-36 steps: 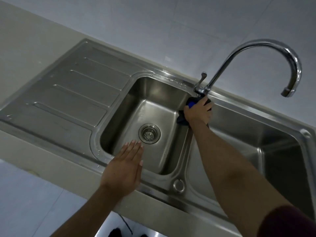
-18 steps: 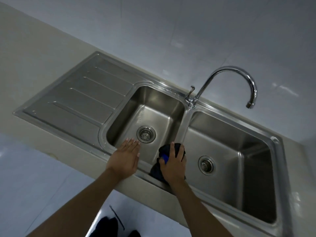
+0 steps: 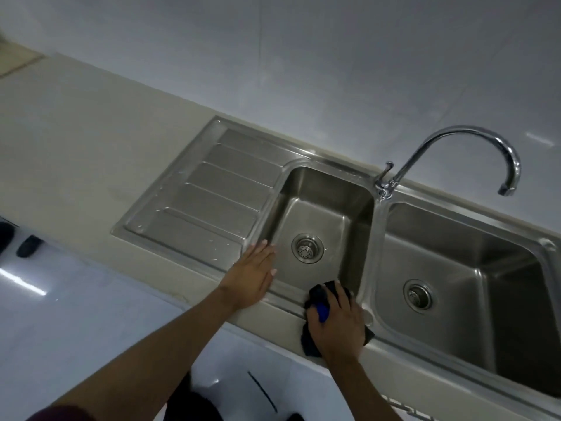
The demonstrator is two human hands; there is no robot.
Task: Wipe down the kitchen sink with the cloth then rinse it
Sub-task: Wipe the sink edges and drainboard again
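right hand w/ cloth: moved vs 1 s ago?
Yes. The right hand, holding the cloth, has come from the faucet base at the back toward the person, to the sink's front rim beside the basin divider.

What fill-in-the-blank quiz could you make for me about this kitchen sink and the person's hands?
1. The person's ____ hand holds the dark cloth on the front rim of the steel sink.
2. The steel sink has ____ basins.
3. The spout of the faucet hangs over the ____ basin.
4. The ridged drainboard lies to the ____ of the basins.

Missing words: right; two; right; left.
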